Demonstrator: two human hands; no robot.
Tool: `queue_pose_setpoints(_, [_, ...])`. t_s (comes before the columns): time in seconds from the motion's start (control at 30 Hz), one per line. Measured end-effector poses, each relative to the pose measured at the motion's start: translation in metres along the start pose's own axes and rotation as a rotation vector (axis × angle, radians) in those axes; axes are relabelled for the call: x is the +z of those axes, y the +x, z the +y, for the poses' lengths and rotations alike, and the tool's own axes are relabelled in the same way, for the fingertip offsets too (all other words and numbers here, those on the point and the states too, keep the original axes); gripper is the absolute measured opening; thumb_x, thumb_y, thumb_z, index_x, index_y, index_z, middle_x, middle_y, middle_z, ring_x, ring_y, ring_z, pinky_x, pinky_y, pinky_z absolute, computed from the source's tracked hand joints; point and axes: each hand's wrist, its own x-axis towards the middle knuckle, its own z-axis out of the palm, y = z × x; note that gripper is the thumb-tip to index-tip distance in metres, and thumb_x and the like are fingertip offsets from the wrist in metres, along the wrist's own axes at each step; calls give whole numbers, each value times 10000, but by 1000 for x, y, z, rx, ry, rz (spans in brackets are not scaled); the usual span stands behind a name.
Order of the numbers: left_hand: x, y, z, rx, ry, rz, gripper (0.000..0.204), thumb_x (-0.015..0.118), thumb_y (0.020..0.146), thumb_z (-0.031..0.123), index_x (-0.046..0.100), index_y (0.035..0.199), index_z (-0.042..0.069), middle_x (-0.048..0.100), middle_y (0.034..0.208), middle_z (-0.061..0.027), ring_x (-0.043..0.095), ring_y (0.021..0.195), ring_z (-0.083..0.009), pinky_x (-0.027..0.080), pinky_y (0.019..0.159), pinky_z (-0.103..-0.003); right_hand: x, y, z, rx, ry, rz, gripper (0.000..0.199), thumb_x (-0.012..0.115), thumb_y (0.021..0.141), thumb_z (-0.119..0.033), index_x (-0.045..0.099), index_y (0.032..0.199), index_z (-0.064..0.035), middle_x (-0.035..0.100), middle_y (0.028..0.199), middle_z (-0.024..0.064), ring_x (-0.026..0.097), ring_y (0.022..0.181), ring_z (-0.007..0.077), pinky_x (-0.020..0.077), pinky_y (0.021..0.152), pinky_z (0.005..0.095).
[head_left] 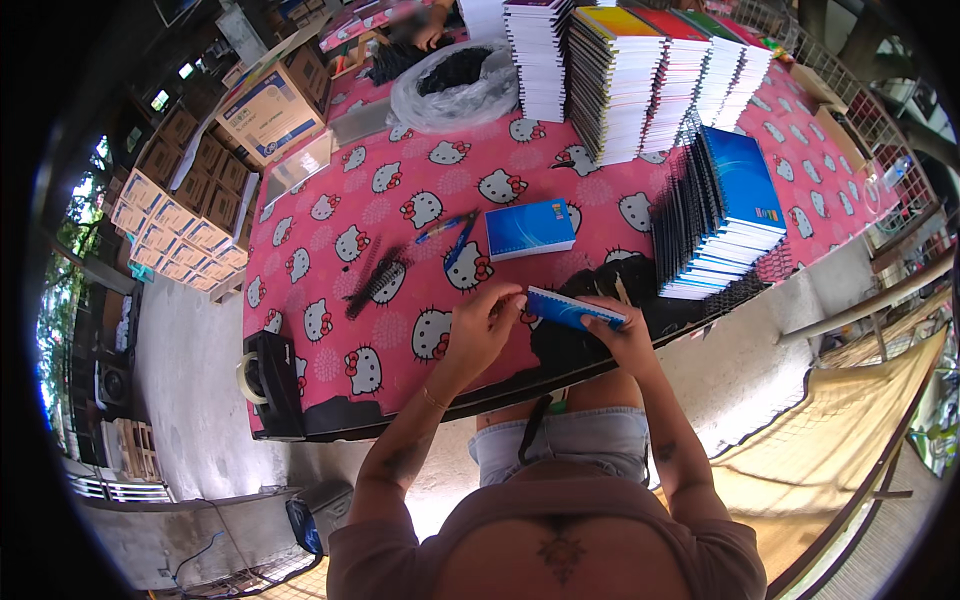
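Observation:
A blue-covered spiral notebook [562, 308] is tilted over the table's near edge, gripped by my right hand [618, 326] with the thumb on its cover. Close to the notebook's left end, my left hand [488, 322] has its fingertips pinched together; whatever lies between them is too small to make out. Just beyond both hands rests another blue notebook [530, 230], flat on the cloth. Blue-handled pliers [461, 243] lie to its left, and farther left is a small heap of black binding coils [380, 280].
Blue spiral notebooks form a stack [735, 190] on the right. Taller notebook stacks [615, 90] stand behind, near a plastic bag of black coils [450, 90]. A black tape dispenser [270, 385] sits at the near left corner. Cardboard boxes [270, 115] are at the left; another person's hand [432, 35] shows at the far side.

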Motion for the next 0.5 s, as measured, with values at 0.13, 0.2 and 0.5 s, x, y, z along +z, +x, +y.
queue_pose_setpoints(0.13, [3, 9, -4, 54, -48, -9, 170, 720, 923, 68, 670, 1068, -6, 696, 897, -105, 667, 770, -134, 513, 656, -253, 0, 2, 2, -32, 7, -5, 263, 691, 936, -40, 693, 1195, 8, 720, 1106, 84, 638, 1002, 123, 497, 898, 274])
queue_pose_setpoints(0.2, [3, 13, -5, 71, 7, -36, 196, 728, 911, 61, 665, 1088, 3, 678, 900, -104, 670, 777, -152, 517, 662, -258, 0, 2, 0, -53, 3, -7, 258, 678, 933, -8, 695, 1190, 4, 719, 1106, 85, 637, 995, 123, 497, 888, 269])
queue_pose_setpoints(0.5, [-7, 31, 2, 187, 13, -193, 286, 719, 895, 27, 645, 1172, 25, 609, 954, -103, 657, 815, -211, 551, 681, -300, -4, 2, 4, -42, 4, -21, 257, 682, 925, 5, 695, 1182, 2, 716, 1102, 93, 641, 981, 139, 500, 879, 271])
